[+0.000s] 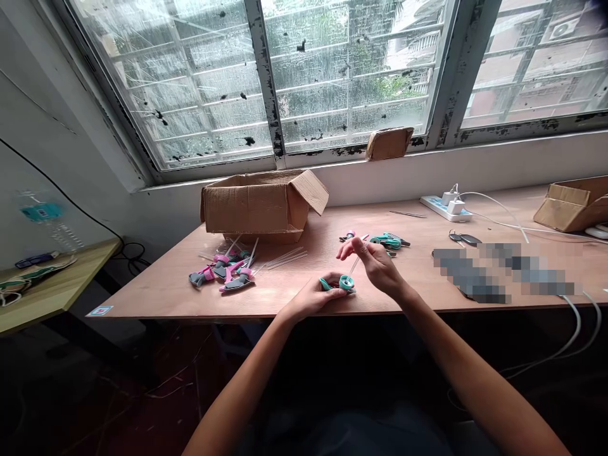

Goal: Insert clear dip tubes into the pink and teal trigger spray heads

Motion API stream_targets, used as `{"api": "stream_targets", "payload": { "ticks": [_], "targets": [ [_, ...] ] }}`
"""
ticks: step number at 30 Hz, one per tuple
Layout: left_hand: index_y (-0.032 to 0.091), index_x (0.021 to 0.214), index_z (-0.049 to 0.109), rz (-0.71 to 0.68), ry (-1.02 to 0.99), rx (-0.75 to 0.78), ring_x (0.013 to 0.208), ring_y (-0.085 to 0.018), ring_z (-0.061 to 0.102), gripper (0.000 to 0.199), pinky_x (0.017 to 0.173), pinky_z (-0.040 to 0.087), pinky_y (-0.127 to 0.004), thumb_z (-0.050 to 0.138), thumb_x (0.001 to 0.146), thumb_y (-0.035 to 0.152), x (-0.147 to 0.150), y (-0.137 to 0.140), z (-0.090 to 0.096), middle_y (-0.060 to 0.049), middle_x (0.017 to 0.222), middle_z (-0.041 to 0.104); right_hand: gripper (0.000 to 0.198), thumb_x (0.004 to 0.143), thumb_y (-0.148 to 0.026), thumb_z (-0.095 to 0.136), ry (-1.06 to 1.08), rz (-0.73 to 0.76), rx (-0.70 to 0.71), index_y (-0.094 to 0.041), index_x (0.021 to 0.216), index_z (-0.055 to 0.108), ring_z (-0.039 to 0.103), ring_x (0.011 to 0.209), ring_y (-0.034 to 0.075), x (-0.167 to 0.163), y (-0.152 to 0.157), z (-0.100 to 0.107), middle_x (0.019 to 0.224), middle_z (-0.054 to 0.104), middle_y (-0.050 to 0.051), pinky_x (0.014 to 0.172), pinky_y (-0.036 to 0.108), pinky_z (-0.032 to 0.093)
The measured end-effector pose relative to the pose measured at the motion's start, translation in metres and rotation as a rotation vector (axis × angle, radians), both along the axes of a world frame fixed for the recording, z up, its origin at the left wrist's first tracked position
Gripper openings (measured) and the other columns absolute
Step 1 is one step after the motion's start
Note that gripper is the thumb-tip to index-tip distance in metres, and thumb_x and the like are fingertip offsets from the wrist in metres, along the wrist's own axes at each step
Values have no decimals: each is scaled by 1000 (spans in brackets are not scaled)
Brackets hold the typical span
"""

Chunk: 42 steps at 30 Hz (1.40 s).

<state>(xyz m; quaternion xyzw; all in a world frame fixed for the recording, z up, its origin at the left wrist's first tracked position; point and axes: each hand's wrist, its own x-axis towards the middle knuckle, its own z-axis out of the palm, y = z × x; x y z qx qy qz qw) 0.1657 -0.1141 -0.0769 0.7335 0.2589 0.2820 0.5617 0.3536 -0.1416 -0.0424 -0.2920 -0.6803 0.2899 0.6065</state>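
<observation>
Near the front edge of the table, my left hand (317,292) is closed around a small teal plastic device (346,282) with a round ring-like top. My right hand (380,265) is raised just to its right, thumb and fingers pinching a thin clear stick (352,268). The stick slants down, its lower end at the teal ring; whether it sits inside I cannot tell. Behind my right hand lie more teal devices (389,240) and a small pink piece (349,235). To the left is a pile of pink-and-grey devices (237,278), some with clear sticks standing up from them.
Loose clear sticks (287,258) lie beside the pile. An open cardboard box (247,208) stands at the back left. Toward the right are a power strip (446,208) with white cables, keys (464,239), blurred-out items (470,275) and another cardboard box (565,206).
</observation>
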Motion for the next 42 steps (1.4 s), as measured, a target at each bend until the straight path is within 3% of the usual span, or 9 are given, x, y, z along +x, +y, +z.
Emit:
{"api": "stream_targets", "payload": {
  "ticks": [4,7,12,30,42],
  "targets": [
    [15,109,73,7,1,19,106,-25,67,39,101,46,-38,78,82,43,0,3,-5,-11,112,73,52,97,-65,49,267,152,-131,-23,66,48,52,61,16,-13,6,-13,62,54,0,66,32,43],
    [15,113,72,-3,7,33,109,-26,66,41,102,45,-38,78,83,42,0,4,-7,-11,115,73,58,94,-65,56,391,257,-220,-23,60,35,32,48,11,-18,7,-18,53,37,-5,50,28,28],
    [15,112,72,-33,-4,57,112,-27,64,41,104,44,-38,77,83,45,1,5,-8,-11,117,72,62,90,-60,66,560,257,-265,-23,57,30,15,42,7,-24,4,-17,48,19,-10,44,26,14],
    [16,108,69,-59,-34,124,113,-26,61,38,106,42,-38,74,86,47,4,5,-10,-10,114,71,60,90,-53,68,647,151,-176,-22,53,32,19,36,5,-38,2,-24,43,23,-10,38,22,16],
    [17,111,68,-86,-45,135,113,-27,62,41,106,42,-39,72,86,50,4,8,-13,-10,113,71,58,90,-60,63,676,59,-211,-23,57,32,19,35,5,-36,10,-31,42,23,-10,35,21,20]
  ]
}}
